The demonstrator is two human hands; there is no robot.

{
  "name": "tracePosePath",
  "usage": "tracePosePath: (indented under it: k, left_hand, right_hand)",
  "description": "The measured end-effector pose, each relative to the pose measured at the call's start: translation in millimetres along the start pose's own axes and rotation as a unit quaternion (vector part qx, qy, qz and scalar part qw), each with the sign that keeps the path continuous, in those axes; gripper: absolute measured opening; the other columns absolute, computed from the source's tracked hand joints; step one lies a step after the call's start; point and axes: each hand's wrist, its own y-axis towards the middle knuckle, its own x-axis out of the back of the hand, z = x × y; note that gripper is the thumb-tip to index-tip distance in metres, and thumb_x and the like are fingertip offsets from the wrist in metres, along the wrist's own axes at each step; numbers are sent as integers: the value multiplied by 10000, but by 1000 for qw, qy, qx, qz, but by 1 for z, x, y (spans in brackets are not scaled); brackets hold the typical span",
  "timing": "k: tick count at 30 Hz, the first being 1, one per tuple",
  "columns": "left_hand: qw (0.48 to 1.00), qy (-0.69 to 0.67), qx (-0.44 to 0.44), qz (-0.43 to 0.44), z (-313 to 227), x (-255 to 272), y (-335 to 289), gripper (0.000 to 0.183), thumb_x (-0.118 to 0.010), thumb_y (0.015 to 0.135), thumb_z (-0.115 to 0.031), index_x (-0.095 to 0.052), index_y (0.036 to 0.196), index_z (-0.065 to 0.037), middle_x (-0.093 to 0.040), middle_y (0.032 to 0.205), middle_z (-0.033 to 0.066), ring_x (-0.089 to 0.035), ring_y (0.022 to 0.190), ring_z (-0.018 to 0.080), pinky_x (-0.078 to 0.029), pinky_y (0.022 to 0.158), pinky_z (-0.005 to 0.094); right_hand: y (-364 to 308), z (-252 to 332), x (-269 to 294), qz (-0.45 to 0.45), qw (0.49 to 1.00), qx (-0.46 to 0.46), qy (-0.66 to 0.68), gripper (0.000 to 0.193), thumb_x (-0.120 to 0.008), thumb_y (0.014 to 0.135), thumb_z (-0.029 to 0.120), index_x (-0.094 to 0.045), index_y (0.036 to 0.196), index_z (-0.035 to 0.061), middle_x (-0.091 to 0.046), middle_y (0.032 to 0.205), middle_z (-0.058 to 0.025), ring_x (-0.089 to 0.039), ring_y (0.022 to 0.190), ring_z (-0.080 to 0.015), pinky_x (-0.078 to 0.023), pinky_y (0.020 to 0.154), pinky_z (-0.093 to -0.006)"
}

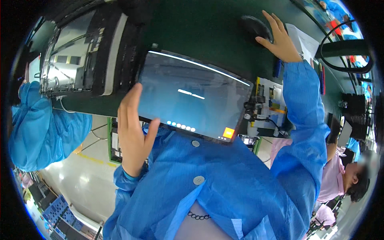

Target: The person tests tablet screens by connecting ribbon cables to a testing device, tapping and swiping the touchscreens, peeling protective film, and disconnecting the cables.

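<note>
A black-framed tablet [192,96] with a lit blue-grey screen lies slanted at the front edge of the dark table, close to my chest. At its lower left corner is my left hand [134,132], fingers stretched along the left edge and thumb apart at the lower edge. The hand looks open, touching or nearly touching the frame; I cannot tell if it bears any weight. Farther off at the right, my right hand [282,42] is open with fingers spread, beside a black computer mouse [256,28]. Its thumb is at the mouse's near side; contact is unclear.
Black equipment with a pale upright panel [115,54] stands left of the tablet. Right of it are small parts and cables on a white and yellow fixture [270,100], with pens [321,78] and papers [302,40] beyond. A person in blue [40,128] is at the left, another in pink [334,180] at the right.
</note>
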Motion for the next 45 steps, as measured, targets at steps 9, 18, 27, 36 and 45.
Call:
tracePosePath:
  k: [9, 18, 27, 36, 45]
  left_hand:
    - [997, 58, -16, -47, 31, 26, -22, 442, -608, 802, -82, -528, 1231, -13, -569, 1179, 167, -549, 1075, 342, -445, 887, 412]
    - [997, 44, -22, -61, 26, 19, -13, 403, -599, 786, -67, -565, 1186, -30, -594, 1142, 145, -565, 1050, 320, -434, 916, 425]
    - [984, 17, -144, 100, -60, -25, 54, 709, -719, 681, -252, -450, 1304, -47, -462, 1324, 131, -429, 1244, 286, -196, 1098, 509]
    - [957, 56, -194, 207, -99, -95, 65, 1036, -798, 555, -318, -277, 1397, -12, -345, 1404, 199, -309, 1332, 314, -118, 1129, 514]
    - [961, 65, -168, 210, -99, -102, 67, 938, -791, 538, -319, -362, 1303, 16, -408, 1327, 192, -366, 1287, 303, -118, 1136, 512]
  right_hand:
    - [24, -7, -31, 71, 996, -3, 61, 531, -648, 838, 219, -439, 1326, 212, -522, 1224, -154, -520, 1101, -377, -445, 929, -423]
    - [4, -18, -33, 51, 997, -33, 56, 487, -607, 872, 231, -444, 1331, 216, -499, 1265, -149, -499, 1138, -372, -428, 952, -421]
    - [-69, 105, 101, 59, 994, 1, 92, 130, -677, 723, 66, -628, 841, 43, -622, 835, -112, -594, 711, -270, -464, 638, -362]
    - [-132, 152, 64, 108, 992, 64, 12, 142, -642, 681, 177, -565, 740, 74, -458, 747, -35, -501, 701, -182, -390, 619, -303]
    - [-127, 123, 49, 78, 977, 138, 143, 115, -585, 632, 148, -518, 674, 65, -444, 667, -31, -491, 622, -172, -395, 576, -294]
